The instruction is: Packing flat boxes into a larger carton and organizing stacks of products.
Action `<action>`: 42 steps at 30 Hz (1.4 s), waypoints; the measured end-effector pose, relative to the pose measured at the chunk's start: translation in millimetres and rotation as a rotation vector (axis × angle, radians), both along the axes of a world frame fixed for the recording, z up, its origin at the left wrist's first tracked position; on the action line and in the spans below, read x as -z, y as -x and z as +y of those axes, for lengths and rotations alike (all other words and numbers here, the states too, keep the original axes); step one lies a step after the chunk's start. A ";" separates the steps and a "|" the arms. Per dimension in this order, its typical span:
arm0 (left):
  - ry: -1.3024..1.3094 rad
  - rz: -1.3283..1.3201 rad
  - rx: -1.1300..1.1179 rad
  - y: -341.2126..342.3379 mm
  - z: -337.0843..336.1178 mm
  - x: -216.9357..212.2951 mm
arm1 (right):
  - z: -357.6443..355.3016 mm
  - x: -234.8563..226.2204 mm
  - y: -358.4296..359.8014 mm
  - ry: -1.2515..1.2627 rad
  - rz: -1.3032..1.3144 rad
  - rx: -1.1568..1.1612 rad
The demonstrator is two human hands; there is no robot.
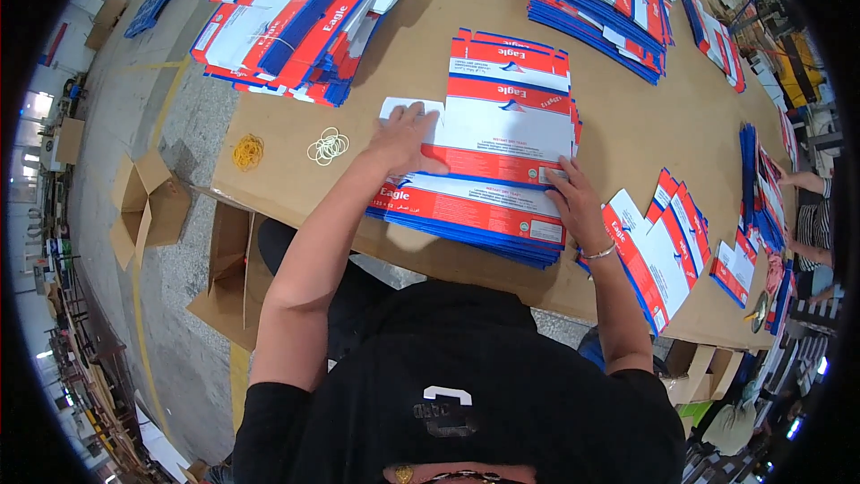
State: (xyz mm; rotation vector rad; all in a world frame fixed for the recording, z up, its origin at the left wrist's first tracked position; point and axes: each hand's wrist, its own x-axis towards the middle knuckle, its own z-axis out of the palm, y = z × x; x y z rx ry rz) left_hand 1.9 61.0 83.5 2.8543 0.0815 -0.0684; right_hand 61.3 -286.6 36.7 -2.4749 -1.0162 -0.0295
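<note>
In front of me lies a stack of flat, unfolded cartons (506, 139), red, white and blue. Its near part is a thick pile (484, 215) with blue edges along the table's front. My left hand (405, 143) rests with spread fingers on the white side flap (432, 109) at the stack's left. At the right edge, my right hand (578, 202) touches the cartons with its fingers stretched out and apart. The undersides of the cartons are hidden.
Yellow rubber bands (247, 152) and pale rubber bands (329, 146) lie on the brown table (278, 130). Tall carton piles stand at the far left (305, 22) and far right (600, 4). Loose cartons (663, 251) lie to the right, near another person's arm (804, 181).
</note>
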 end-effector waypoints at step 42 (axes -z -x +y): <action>0.196 -0.335 -0.003 34.3 -21.8 -55.5 | 20.1 -84.7 36.6 -1.097 0.523 0.332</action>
